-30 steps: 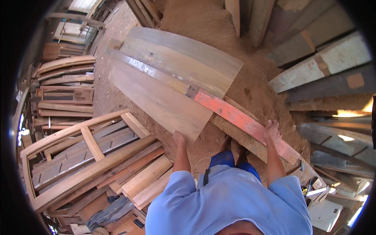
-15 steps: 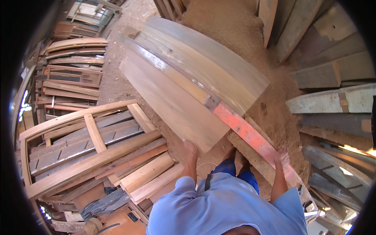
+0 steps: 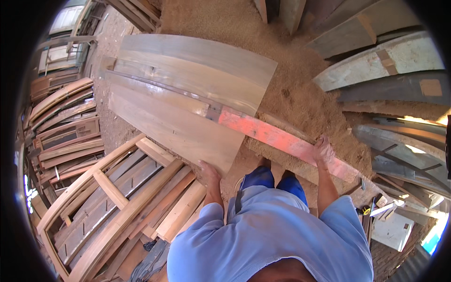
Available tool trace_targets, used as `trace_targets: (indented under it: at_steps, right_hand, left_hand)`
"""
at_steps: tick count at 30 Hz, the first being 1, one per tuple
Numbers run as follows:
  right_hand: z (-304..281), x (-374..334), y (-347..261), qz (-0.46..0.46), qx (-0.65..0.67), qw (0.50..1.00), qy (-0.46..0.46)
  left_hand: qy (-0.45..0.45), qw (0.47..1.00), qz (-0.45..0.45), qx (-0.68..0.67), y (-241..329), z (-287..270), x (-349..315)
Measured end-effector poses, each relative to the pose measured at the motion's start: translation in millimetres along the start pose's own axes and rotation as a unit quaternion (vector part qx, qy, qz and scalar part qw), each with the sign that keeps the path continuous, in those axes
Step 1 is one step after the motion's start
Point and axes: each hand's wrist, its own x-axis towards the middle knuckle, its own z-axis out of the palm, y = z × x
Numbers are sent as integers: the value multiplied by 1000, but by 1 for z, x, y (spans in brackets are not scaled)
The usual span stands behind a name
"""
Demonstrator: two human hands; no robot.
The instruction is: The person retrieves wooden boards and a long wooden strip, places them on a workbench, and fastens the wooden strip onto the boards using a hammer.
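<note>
My right hand [image 3: 324, 149] is closed over the red-painted end of a long plank [image 3: 277, 140]. The plank runs away to the far left between wide, smooth wooden boards. On its far side is a pale board [image 3: 202, 70]; on its near side is a plain brown board [image 3: 188, 131]. My left hand [image 3: 211, 174] is by the near edge of the brown board, fingers stretched out. Whether it touches that edge I cannot tell.
A light wooden frame [image 3: 112, 188] lies on stacked timber at the left. More frames and boards [image 3: 70, 127] are piled farther back. Large boards [image 3: 380, 61] lean at the right. Sawdust covers the ground [image 3: 291, 94]. A white panel [image 3: 392, 230] and small tools are at the lower right.
My view has turned, so the boards and plank appear farther left and at a flatter angle. My right hand stays on the red end; my left remains near the brown board's edge.
</note>
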Motion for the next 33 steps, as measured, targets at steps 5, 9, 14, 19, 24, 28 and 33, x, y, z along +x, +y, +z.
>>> trace_targets:
  at_steps: [5, 9, 14, 19, 24, 28, 33]
  right_hand:
    - [-14, 1, -2, 5, 38, 999, 7]
    - [-10, 24, 0, -24, 15, 997, -74]
    - [28, 89, -48, -160, 117, 980, -18]
    - [40, 106, -178, 49, 427, 867, -251]
    - [44, 139, -223, 73, 590, 749, -293]
    - [33, 114, -266, 114, 660, 672, -317]
    - [43, 151, -252, 1, 586, 755, -295]
  left_hand:
    - [-31, 996, 57, -54, -54, 3, 67]
    - [-121, 968, 27, -218, -63, -3, 73]
    - [-165, 946, -41, -276, -33, 15, 35]
    - [-158, 943, -11, -292, -45, 8, 39]
    - [-151, 941, 26, -300, -59, 25, 57]
    - [-62, 959, 35, -276, -48, 10, 38]
    - [-50, 972, 50, -223, -48, 22, 48]
